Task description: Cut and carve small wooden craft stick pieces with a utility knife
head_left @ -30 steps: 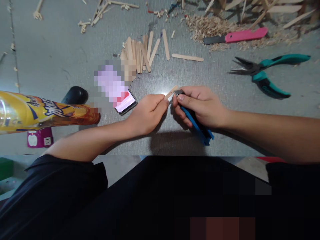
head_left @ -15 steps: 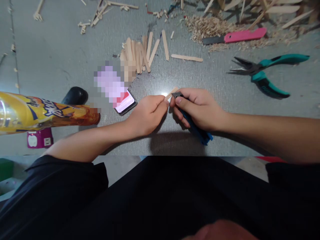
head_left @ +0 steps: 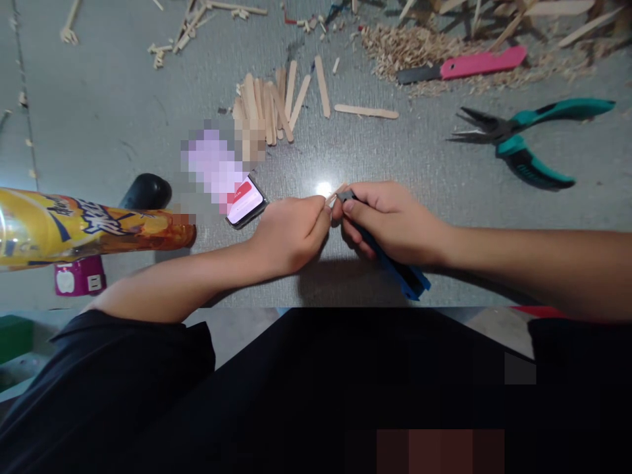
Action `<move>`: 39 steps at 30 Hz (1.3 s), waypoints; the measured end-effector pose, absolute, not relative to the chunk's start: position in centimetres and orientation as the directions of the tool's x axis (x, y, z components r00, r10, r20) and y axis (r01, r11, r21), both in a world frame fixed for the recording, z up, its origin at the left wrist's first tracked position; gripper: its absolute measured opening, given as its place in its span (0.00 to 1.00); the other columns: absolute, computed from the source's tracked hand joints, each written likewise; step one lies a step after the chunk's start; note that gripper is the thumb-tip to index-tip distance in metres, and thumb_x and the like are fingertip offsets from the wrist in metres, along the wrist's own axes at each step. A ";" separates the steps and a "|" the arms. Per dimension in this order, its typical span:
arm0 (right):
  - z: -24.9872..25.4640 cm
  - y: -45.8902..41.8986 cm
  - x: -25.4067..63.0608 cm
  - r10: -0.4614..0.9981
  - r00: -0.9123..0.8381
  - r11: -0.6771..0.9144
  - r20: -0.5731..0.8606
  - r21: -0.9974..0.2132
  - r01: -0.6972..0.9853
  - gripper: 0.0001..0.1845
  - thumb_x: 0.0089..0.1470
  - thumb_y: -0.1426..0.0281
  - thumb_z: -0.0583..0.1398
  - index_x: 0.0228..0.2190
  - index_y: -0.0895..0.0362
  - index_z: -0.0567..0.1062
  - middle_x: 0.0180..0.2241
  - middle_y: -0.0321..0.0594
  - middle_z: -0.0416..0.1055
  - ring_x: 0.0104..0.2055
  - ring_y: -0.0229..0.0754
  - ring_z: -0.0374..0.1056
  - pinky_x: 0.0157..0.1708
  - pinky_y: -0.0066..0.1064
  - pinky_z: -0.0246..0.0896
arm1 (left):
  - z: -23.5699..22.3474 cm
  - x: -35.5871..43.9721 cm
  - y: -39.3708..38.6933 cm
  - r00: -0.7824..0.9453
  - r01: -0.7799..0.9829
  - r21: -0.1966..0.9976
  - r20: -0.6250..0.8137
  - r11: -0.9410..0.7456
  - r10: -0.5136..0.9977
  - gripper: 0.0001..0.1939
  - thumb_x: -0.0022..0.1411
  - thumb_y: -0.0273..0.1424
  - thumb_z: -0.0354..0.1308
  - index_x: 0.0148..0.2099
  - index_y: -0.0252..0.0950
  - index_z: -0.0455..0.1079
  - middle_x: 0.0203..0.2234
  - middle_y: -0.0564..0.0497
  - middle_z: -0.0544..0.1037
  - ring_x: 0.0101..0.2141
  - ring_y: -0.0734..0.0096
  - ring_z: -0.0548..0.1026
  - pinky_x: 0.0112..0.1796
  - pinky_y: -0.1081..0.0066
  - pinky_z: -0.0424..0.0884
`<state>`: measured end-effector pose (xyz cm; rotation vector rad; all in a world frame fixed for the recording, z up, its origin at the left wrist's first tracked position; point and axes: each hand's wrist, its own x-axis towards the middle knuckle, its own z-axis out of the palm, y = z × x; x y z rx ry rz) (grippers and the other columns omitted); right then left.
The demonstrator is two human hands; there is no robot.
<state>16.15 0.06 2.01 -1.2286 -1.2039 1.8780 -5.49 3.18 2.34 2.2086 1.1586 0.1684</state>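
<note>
My left hand is closed, thumb and fingers pinching a thin wooden craft stick. Only a short pale length of the stick shows; my fingers cover the rest. My right hand is wrapped round a blue utility knife. Its grey metal head sticks out past my thumb, close to the left fingertips, and meets the stick there. The handle slants down to the right out of my palm. Whether the blade edge is in the wood is too small to tell.
Loose craft sticks lie beyond my hands, beside a phone. To the right are teal-handled pliers; behind them, a pink-handled knife rests by wood shavings. A yellow bottle and dark mouse-like object are left.
The knife's handle end has swung slightly down and right. Both hands have shifted a little, and the stick's visible end sits lower. The pinch and the knife grip stay the same.
</note>
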 end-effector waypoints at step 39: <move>2.4 0.0 15.4 0.770 -0.400 -0.536 -0.497 -0.844 0.016 0.19 0.77 0.76 0.60 0.30 0.52 0.72 0.17 0.30 0.67 0.15 0.36 0.65 0.17 0.29 0.62 | 2.0 -4.5 2.1 0.583 0.804 0.292 -0.220 -0.518 0.782 0.28 0.85 0.42 0.44 0.38 0.37 0.79 0.23 0.45 0.79 0.23 0.63 0.72 0.30 0.62 0.48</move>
